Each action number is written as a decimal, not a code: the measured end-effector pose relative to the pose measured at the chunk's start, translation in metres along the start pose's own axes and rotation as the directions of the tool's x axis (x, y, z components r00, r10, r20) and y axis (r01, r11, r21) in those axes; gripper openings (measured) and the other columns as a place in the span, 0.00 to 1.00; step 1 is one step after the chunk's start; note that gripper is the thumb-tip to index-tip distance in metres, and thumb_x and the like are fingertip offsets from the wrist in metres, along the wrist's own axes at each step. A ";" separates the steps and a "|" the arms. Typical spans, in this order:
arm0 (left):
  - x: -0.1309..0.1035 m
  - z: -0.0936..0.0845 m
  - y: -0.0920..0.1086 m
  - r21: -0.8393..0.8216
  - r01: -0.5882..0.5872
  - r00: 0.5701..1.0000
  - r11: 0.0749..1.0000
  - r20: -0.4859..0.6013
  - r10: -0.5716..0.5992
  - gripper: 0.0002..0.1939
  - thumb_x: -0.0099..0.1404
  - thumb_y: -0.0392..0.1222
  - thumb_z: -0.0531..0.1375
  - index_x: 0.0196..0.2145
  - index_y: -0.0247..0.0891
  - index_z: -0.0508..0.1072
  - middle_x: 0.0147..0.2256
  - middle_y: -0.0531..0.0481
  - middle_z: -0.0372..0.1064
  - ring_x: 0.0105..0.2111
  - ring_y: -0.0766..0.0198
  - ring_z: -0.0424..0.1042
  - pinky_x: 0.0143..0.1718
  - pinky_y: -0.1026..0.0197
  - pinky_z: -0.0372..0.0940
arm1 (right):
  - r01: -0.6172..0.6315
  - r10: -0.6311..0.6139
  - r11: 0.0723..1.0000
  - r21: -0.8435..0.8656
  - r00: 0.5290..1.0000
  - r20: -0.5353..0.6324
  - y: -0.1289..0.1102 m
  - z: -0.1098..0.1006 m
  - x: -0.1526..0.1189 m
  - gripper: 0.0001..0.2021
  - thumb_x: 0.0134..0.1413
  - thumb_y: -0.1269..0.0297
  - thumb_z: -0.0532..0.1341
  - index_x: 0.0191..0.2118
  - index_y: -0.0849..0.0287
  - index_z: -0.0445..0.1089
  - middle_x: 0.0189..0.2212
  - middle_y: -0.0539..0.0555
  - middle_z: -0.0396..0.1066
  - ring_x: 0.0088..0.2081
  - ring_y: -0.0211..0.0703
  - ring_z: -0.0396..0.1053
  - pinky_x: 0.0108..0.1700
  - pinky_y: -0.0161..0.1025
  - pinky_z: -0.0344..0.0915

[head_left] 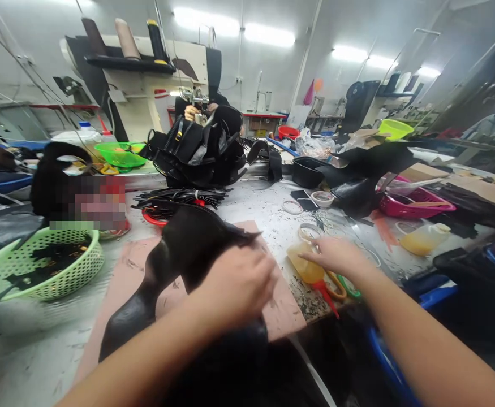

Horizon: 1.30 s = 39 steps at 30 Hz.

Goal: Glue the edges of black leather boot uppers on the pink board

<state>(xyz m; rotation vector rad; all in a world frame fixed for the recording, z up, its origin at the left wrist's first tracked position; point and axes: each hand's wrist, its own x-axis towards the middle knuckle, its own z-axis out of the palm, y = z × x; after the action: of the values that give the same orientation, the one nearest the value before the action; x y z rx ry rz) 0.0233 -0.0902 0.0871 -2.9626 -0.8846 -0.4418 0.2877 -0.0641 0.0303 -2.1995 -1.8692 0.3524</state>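
Note:
My left hand [241, 280] is curled over a black leather piece [196, 234] on a pink board [285, 311]; motion blurs its fingers, and what they hold cannot be made out. To the right, my right hand [330, 254] reaches over a glue bottle [304, 263] that lies on its side, its red nozzle toward the table's near edge. The thumb and forefinger are apart, near the bottle's upper side. Beside the nozzle are orange and green scissor handles [349, 287], partly covered by my right forearm.
A green basket [73, 277] with black scraps stands at the left. Behind the board are black strips [183, 198] and a heap of black pieces [196, 150]. A pink basket [421, 206] and another glue bottle [425, 238] stand right. A person's hands show at a machine behind.

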 end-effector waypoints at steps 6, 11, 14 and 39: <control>-0.094 0.038 0.027 0.170 0.256 0.908 0.951 0.296 -0.297 0.37 0.49 0.62 0.60 0.48 0.29 0.67 0.49 0.31 0.65 0.46 0.41 0.66 0.42 0.46 0.63 | 0.688 -0.688 0.726 -0.006 0.726 0.022 -0.106 -0.003 0.001 0.43 0.35 0.54 0.69 0.59 0.56 0.52 0.59 0.60 0.53 0.58 0.54 0.54 0.54 0.47 0.55; -0.143 0.082 0.017 0.209 0.311 0.888 0.927 0.284 -0.362 0.41 0.53 0.53 0.62 0.59 0.32 0.54 0.58 0.32 0.54 0.56 0.41 0.55 0.51 0.44 0.58 | 0.727 -0.713 0.687 -0.019 0.678 0.176 -0.179 0.007 0.011 0.11 0.50 0.66 0.60 0.41 0.59 0.68 0.38 0.57 0.72 0.41 0.49 0.69 0.39 0.40 0.61; -0.155 0.078 0.015 0.145 0.267 0.928 0.953 0.229 -0.295 0.35 0.58 0.51 0.59 0.59 0.35 0.53 0.56 0.36 0.59 0.54 0.46 0.59 0.49 0.47 0.61 | 0.765 -0.750 0.644 0.005 0.630 0.201 -0.198 -0.012 0.009 0.05 0.51 0.68 0.58 0.36 0.59 0.68 0.30 0.54 0.72 0.32 0.46 0.68 0.32 0.37 0.60; -0.014 -0.071 -0.063 0.456 0.197 0.965 0.868 0.069 -0.255 0.16 0.55 0.24 0.52 0.37 0.34 0.75 0.57 0.41 0.58 0.57 0.49 0.54 0.55 0.44 0.52 | -0.295 0.063 -0.263 0.919 0.945 0.321 -0.201 0.117 -0.101 0.22 0.28 0.65 0.65 0.38 0.58 0.65 0.30 0.52 0.74 0.35 0.50 0.72 0.37 0.42 0.68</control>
<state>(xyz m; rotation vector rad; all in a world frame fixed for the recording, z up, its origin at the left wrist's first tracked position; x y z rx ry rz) -0.0408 -0.0513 0.1477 -2.4949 -1.1712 -0.0344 0.0466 -0.1295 -0.0114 -1.0409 -0.4371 1.4986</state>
